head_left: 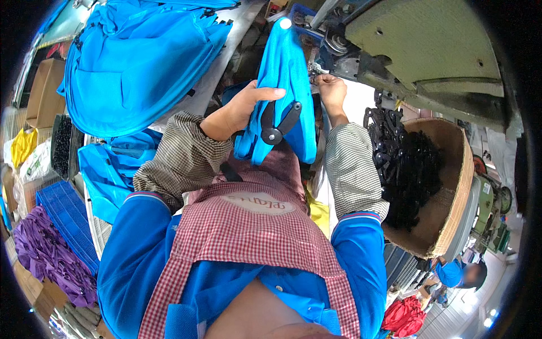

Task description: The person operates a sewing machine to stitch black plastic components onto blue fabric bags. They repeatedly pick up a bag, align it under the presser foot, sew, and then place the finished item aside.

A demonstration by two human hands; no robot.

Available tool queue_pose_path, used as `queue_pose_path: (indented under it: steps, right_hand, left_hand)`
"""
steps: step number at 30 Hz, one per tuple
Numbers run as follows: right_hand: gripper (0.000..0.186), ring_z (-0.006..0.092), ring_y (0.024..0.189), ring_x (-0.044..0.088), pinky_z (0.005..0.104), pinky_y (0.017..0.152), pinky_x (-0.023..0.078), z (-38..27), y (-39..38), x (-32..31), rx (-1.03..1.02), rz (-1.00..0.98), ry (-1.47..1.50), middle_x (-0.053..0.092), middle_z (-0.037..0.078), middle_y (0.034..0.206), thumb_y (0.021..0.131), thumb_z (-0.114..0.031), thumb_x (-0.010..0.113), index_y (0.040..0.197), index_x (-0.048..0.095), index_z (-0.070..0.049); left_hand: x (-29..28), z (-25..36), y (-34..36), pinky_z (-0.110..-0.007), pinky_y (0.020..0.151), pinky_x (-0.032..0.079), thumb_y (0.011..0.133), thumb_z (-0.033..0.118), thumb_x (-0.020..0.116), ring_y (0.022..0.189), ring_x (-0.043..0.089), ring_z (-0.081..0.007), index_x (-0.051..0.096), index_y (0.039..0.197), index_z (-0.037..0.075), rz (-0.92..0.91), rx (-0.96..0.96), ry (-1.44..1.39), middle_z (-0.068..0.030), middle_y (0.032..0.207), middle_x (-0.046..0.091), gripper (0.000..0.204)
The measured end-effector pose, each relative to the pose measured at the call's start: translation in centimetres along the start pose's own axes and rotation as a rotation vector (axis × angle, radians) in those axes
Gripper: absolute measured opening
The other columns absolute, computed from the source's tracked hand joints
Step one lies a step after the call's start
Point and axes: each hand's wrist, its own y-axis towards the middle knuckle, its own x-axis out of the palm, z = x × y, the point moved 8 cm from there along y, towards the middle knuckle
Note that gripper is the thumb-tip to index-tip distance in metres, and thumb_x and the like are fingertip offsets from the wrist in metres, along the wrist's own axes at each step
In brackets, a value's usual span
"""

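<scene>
The left hand [247, 107] grips a blue cloth [291, 70] before the apron [248, 231], a box [458, 195] of black parts [411, 169] sits at right, and farther off the right hand [332, 90] curls, its hold hard to tell, short of a blue bin [309, 32].

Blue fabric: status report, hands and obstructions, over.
Left hand gripping blue fabric. Right hand just right of it, hold unclear. V-shaped black piece against fabric's front. Cardboard box off right, clear of both hands.
</scene>
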Motion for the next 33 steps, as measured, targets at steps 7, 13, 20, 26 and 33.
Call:
queue_pose_path:
  steps: [7, 13, 20, 26, 33]
  right_hand:
    - [0.008, 0.0149, 0.063, 0.062, 0.0261, 0.061, 0.048, -0.2, -0.7, -1.1, 0.062, 0.023, 0.205, 0.065, 0.008, 0.069, 0.076, -0.009, 0.061, 0.078, 0.067, -0.004]
    - [0.014, 0.0126, 0.064, 0.057, 0.0244, 0.057, 0.051, -9.1, -5.5, -2.7, 0.277, -0.446, 1.35, 0.06, 0.007, 0.077, 0.08, -0.011, 0.061, 0.086, 0.057, 0.001]
    - [0.025, 0.0086, 0.061, 0.05, 0.0208, 0.055, 0.041, -7.6, -7.3, -4.5, 0.259, -0.161, 1.092, 0.056, 0.0, 0.074, 0.075, -0.018, 0.069, 0.092, 0.058, -0.003]
    - [0.009, 0.0049, 0.067, 0.05, 0.0198, 0.06, 0.043, -10.4, -13.5, -3.2, 0.154, -0.506, 1.159, 0.058, -0.001, 0.081, 0.084, -0.009, 0.057, 0.088, 0.056, -0.001]
    - [0.007, 0.0023, 0.063, 0.045, 0.0181, 0.055, 0.038, -10.5, -12.4, -4.6, 0.035, -0.266, 0.96, 0.057, -0.003, 0.074, 0.084, -0.007, 0.057, 0.081, 0.057, -0.001]
  left_hand:
    - [-0.2, -0.4, 0.3, -0.032, 0.077, 0.05, 0.079, 0.024, 0.06, 0.085, 0.06, -0.0195, 0.048, 0.115, 0.0, 0.064, 0.005, -0.086, -0.0105, 0.101, 0.06, 0.044]
    - [-0.9, -0.9, 0.3, -0.031, 0.075, 0.049, 0.082, 0.025, 0.056, 0.086, 0.06, -0.0183, 0.048, 0.114, 0.001, 0.116, 0.009, -0.086, -0.0093, 0.101, 0.059, 0.042]
    - [0.0, -0.3, 0.7, -0.03, 0.074, 0.049, 0.08, 0.018, 0.058, 0.086, 0.059, -0.0175, 0.05, 0.11, 0.001, 0.072, 0.104, -0.015, -0.0081, 0.096, 0.06, 0.035]
    - [-0.7, 0.9, 2.0, -0.027, 0.069, 0.049, 0.075, 0.015, 0.065, 0.076, 0.061, -0.0131, 0.06, 0.097, 0.003, 0.077, 0.083, 0.057, -0.0057, 0.088, 0.063, 0.025]
    - [-0.5, 0.8, 4.3, -0.027, 0.067, 0.05, 0.074, 0.009, 0.067, 0.072, 0.062, -0.014, 0.062, 0.094, 0.003, 0.115, 0.08, 0.088, -0.0061, 0.086, 0.065, 0.022]
